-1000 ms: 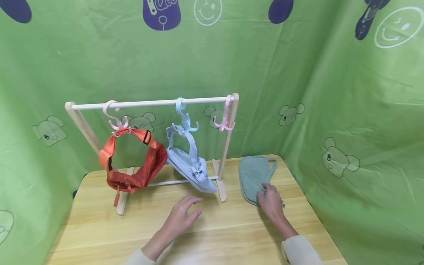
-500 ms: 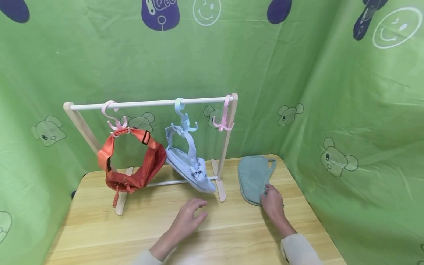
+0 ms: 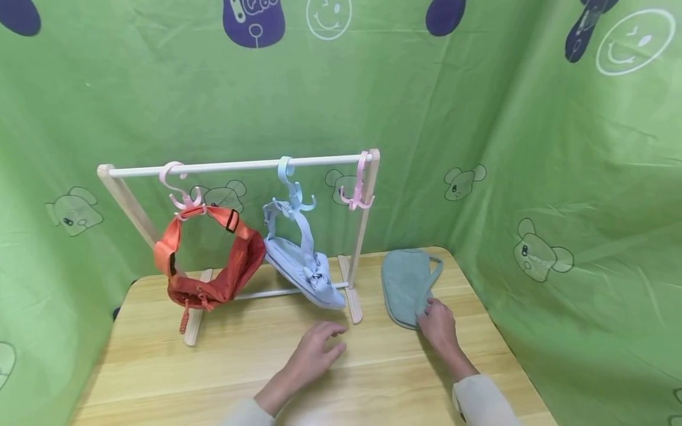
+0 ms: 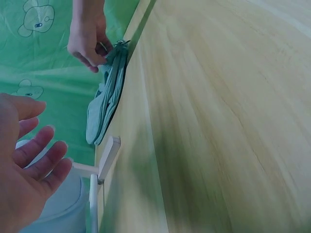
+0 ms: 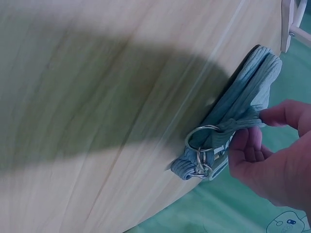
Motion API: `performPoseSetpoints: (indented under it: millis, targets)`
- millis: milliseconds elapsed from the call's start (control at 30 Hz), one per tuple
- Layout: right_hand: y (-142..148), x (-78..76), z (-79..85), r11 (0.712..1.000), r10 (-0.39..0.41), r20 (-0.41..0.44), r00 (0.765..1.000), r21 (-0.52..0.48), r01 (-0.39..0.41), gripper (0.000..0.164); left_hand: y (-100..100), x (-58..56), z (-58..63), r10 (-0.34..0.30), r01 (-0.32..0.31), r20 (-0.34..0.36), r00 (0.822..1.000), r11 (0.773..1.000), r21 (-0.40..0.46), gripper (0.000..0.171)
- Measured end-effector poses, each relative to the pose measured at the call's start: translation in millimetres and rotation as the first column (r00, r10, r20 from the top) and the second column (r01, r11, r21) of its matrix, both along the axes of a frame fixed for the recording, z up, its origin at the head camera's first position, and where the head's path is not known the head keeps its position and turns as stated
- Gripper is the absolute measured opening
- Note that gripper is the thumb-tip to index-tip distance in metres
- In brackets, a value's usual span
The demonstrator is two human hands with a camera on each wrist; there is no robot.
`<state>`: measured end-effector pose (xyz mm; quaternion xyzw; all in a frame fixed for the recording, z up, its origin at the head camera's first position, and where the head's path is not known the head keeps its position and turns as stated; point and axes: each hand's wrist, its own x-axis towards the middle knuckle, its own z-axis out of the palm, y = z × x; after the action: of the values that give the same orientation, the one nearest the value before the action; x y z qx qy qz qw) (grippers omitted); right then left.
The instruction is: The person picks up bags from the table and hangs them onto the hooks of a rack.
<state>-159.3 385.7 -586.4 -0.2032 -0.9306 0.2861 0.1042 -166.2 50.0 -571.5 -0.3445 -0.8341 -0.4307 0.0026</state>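
Note:
A sage-green shoulder bag (image 3: 403, 282) lies flat on the wooden table, right of the rack. My right hand (image 3: 438, 324) pinches its strap (image 5: 244, 123) between thumb and fingers, near a metal ring (image 5: 199, 138). My left hand (image 3: 315, 353) hovers over the table below the rack's right foot, fingers loosely bent, holding nothing; the left wrist view shows its fingertips (image 4: 54, 158) apart from everything. Nearest to it, a light blue bag (image 3: 302, 269) hangs from a blue hook (image 3: 293, 190).
The rack (image 3: 240, 167) of white bar and wooden posts stands at the back left. An orange-red bag (image 3: 213, 290) hangs from its left pink hook (image 3: 183, 195). A right pink hook (image 3: 358, 195) bears nothing. Green curtains (image 3: 415, 106) enclose the table (image 3: 213, 378).
My left hand has drifted right across the table. My right hand has shifted slightly at the green bag's lower right edge and now pinches the strap. The hanging bags look unchanged.

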Motion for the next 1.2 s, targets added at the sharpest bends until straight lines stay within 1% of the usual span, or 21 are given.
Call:
performPoseSetpoints:
  millis: [67,100,167,233,367,467,533,700,867,1033,1133,1200]
  targets:
    - [0,0.2,0.3,1.0,0.001,0.024,1.0,-0.006,-0.001,0.021,3,-0.2,-1.1,-0.011,0.011,0.007,1.0,1.0,-0.001,0.035]
    - [-1,0.4,0.5,1.0,0.001,0.034,0.999,-0.012,-0.001,0.026,4,-0.4,-1.5,-0.015,0.015,0.01,1.0,1.0,-0.007,0.035]
    - [-1,1.2,0.6,1.0,0.001,0.044,0.999,-0.023,0.0,0.041,7,-0.8,-1.6,-0.019,0.019,0.01,1.0,1.0,-0.016,0.035]
    - [-2,2.6,1.1,0.999,0.0,0.049,0.999,-0.037,0.002,0.051,11,-1.2,-1.9,-0.019,0.019,0.005,1.0,1.0,-0.023,0.035]
    - [-1,6.0,1.6,0.998,-0.006,0.059,0.998,-0.069,0.01,0.052,22,-2.2,-3.5,-0.037,0.037,0.003,0.999,0.999,-0.011,0.036]
    - [-1,9.1,2.5,0.996,-0.013,0.069,0.998,-0.083,0.018,0.056,30,-2.8,-4.7,-0.052,0.052,0.001,0.999,0.999,0.004,0.036]
    - [-1,11.7,3.4,0.997,-0.012,0.073,0.997,-0.081,0.018,0.058,36,-3.4,-5.9,-0.057,0.057,-0.008,0.998,0.998,-0.001,0.035]
    - [1,17.3,3.1,0.995,0.005,0.079,0.997,-0.102,0.003,0.056,46,-3.9,-8.4,-0.062,0.062,-0.01,0.998,0.998,-0.028,0.034]
    - [2,21.3,2.8,0.993,0.018,0.064,0.998,-0.114,-0.011,0.052,54,-3.0,-8.1,-0.062,0.062,0.009,0.998,0.997,-0.048,0.035]
    - [0,28.3,4.8,0.995,0.03,0.03,0.999,-0.094,-0.027,0.046,61,-2.7,-10.3,-0.065,0.066,0.027,0.998,0.995,-0.069,0.035]
    - [-4,34.2,8.4,0.996,0.049,0.004,0.999,-0.075,-0.048,0.043,64,-2.7,-10.3,-0.064,0.066,0.024,0.998,0.994,-0.086,0.036]
    - [-7,37.7,10.7,0.996,0.06,-0.007,0.998,-0.064,-0.061,0.041,66,-2.7,-10.6,-0.065,0.065,0.007,0.998,0.994,-0.093,0.037]
